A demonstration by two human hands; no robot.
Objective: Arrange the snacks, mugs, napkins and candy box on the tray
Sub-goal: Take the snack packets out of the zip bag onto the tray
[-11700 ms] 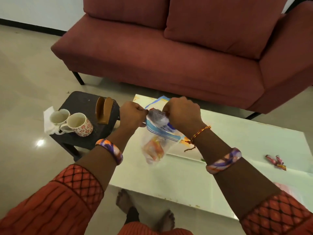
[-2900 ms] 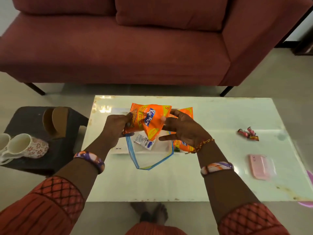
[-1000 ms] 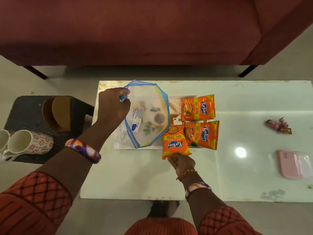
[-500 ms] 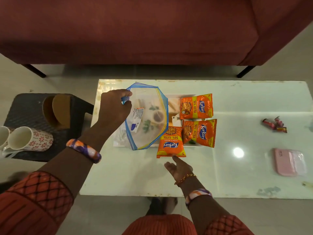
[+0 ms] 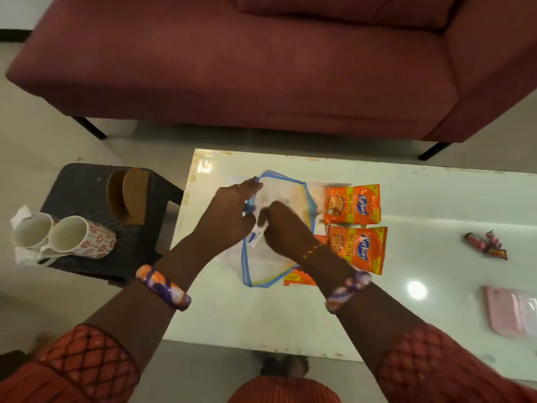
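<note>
Both hands meet over the clear zip bag (image 5: pixel 273 257) with the blue rim, which lies on the tray (image 5: pixel 331 184) at the sofa-side half of the worktop (image 5: pixel 421 199). The left hand (image 5: pixel 229 216) pinches the bag's rim at its far-left corner, and the right hand (image 5: pixel 286 225) is closed on the plastic beside it, fingers curled; whether it holds the small white label card or only the film is too blurred to tell. The step looks like emptying or clearing the bag off the tray. To do it well, keep the left pinch firm on the rim so the mouth stays taut, and draw the bag up and away toward the stool side of the tray, not across the snacks. Two orange snack packets (image 5: pixel 353 203) lie just right of the bag on the tray, and a third (image 5: pixel 299 279) peeks from under the right wrist, so a careless sweep would likely drag it off. The thin film will cling and crumple; fold it flat before setting it aside. The mugs (image 5: pixel 62 235) wait on the dark stool (image 5: pixel 87 184), left of the tray, with a napkin (image 5: pixel 21 215) beneath them; the candies (image 5: pixel 486 244) and the pink box (image 5: pixel 511 311) lie well to the tray's right.
</note>
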